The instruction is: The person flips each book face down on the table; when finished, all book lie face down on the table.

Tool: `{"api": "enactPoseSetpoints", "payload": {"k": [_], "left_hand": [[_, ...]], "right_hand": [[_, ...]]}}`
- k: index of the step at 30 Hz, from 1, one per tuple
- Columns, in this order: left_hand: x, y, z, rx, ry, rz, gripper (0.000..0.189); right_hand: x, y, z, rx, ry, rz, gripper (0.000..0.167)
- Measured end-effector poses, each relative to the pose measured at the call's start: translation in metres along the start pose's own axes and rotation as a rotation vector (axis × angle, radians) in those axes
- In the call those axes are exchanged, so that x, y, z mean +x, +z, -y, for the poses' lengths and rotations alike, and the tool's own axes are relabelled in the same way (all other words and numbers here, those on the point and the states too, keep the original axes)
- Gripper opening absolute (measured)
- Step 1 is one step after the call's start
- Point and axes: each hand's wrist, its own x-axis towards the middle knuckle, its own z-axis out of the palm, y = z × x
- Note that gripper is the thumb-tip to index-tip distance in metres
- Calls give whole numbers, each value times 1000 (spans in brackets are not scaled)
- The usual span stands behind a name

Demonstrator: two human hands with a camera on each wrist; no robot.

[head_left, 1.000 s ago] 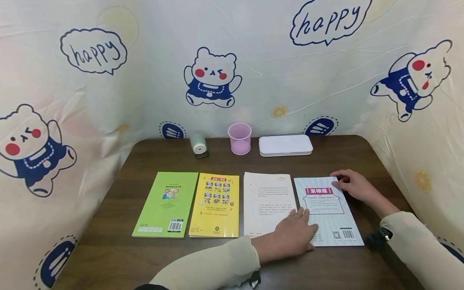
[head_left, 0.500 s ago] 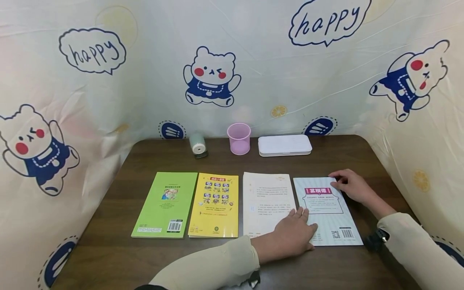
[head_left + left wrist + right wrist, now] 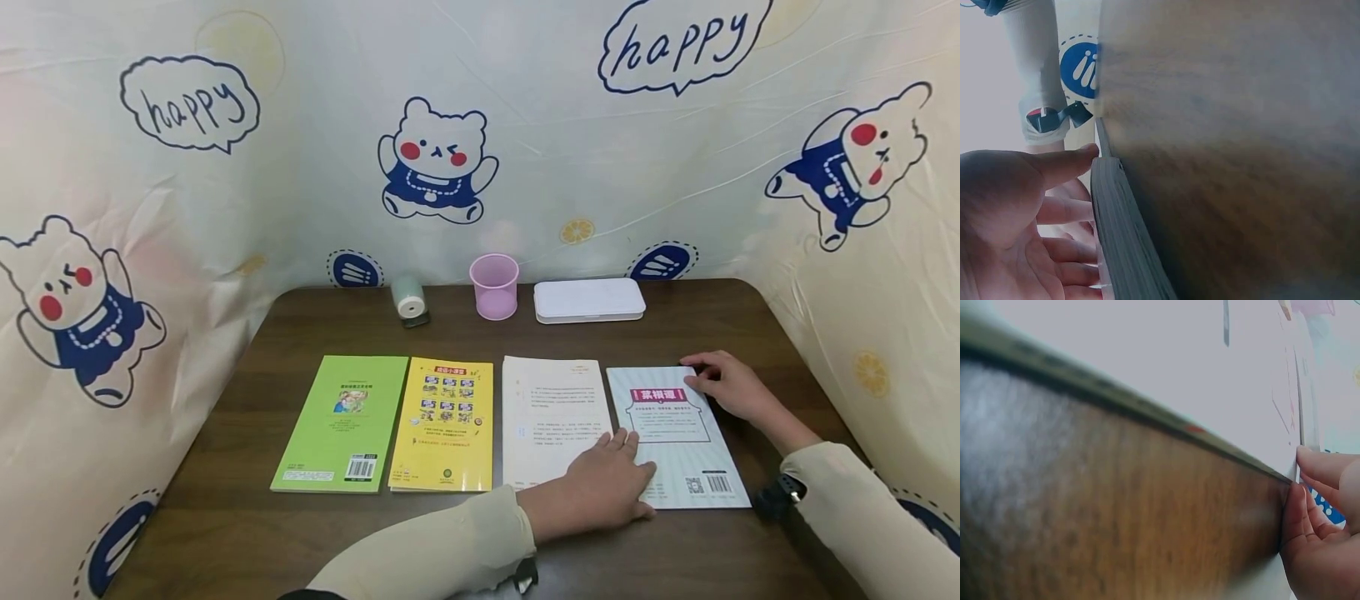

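Observation:
A light blue book (image 3: 671,417) with a pink title banner and a barcode lies flat at the right end of a row of books. My left hand (image 3: 611,483) rests with extended fingers across its near left part and the neighbouring white book (image 3: 555,404). In the left wrist view, the left thumb (image 3: 1072,164) is at the edge of a thick block of pages (image 3: 1125,231). At the light blue book's far right corner, my right hand (image 3: 727,383) pinches with thumb and finger; the right wrist view shows its fingertips (image 3: 1298,494) right at that corner.
A yellow book (image 3: 446,425) and a green book (image 3: 345,425) lie farther left on the brown table (image 3: 225,533). Along the back stand a pale green cylindrical object (image 3: 409,297), a pink cup (image 3: 495,287) and a flat white case (image 3: 589,301), before a patterned curtain (image 3: 300,167).
Both hands and the books keep their places. Only the view shifts very slightly.

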Motion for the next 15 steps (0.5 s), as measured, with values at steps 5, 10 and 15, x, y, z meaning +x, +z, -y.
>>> {"api": "enactPoseSetpoints", "payload": {"k": [5, 10, 15], "left_hand": [[0, 0, 2, -42, -5, 18, 61], [-1, -2, 6, -47, 4, 16, 61], [-7, -3, 14, -5, 8, -25, 63]], "right_hand": [[-1, 1, 1, 4, 18, -7, 42], [-3, 1, 6, -1, 29, -28, 42], [-3, 2, 11, -7, 28, -40, 42]]}}
